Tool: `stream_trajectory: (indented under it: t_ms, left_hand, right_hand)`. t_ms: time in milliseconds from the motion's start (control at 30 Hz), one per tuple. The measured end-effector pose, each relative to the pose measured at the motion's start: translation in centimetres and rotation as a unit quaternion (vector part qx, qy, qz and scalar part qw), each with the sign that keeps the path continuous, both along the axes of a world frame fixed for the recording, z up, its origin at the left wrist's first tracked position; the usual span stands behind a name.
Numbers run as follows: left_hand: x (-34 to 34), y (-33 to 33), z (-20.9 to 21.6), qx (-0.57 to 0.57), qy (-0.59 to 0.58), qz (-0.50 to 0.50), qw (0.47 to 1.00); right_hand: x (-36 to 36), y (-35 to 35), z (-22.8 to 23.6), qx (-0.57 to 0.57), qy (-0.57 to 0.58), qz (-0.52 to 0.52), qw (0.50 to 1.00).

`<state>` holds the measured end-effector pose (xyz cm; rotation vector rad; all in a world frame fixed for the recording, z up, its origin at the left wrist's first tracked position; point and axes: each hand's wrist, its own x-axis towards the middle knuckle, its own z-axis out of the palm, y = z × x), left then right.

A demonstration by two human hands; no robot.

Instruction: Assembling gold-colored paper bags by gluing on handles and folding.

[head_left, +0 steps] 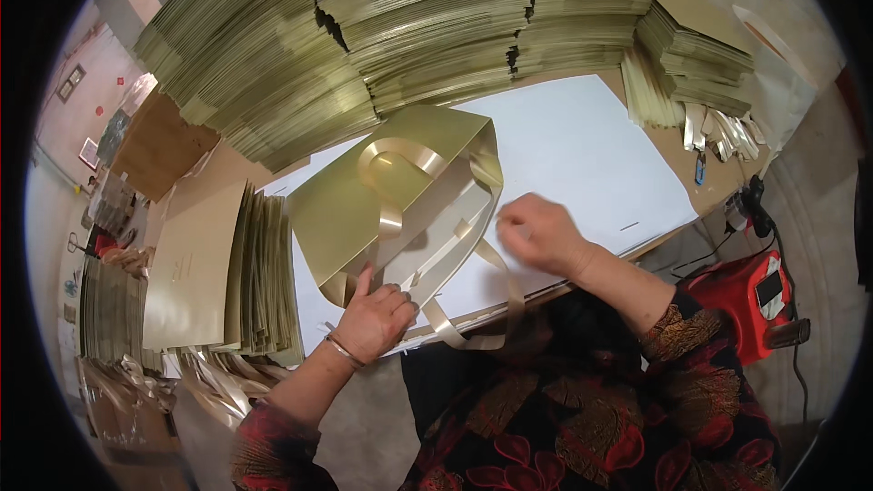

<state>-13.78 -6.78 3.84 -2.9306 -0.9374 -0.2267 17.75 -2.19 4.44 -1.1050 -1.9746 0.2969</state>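
A gold paper gift bag (364, 177) lies on its side on the white-covered table, its mouth gaping toward me and its pale inside showing. One ribbon handle (416, 153) curls over the upper panel; another ribbon handle (518, 295) loops down past the table's front edge. My left hand (375, 320) grips the bag's rim at the near left corner, one finger stretched along the panel. Just right of the mouth, my right hand (543, 235) is curled closed and slightly blurred, apart from the bag. Whatever its fingers may hold is hidden.
Tall stacks of flat gold bags (427, 27) line the table's back. More folded bags (195, 264) stand at the left, ribbons hanging below. A smaller pile (696, 50) sits at the far right, near a blue-handled tool (699, 168). A red container (732, 300) stands right of me.
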Motion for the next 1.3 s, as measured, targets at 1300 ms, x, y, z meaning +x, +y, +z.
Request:
stream_trajectory:
  t_ms: [1300]
  left_hand:
    - [8.5,4.3,1.5,-0.217,-0.297,0.256,0.894]
  right_hand:
    - [1.7,9.2,0.4,0.25,-0.514,0.239,0.785]
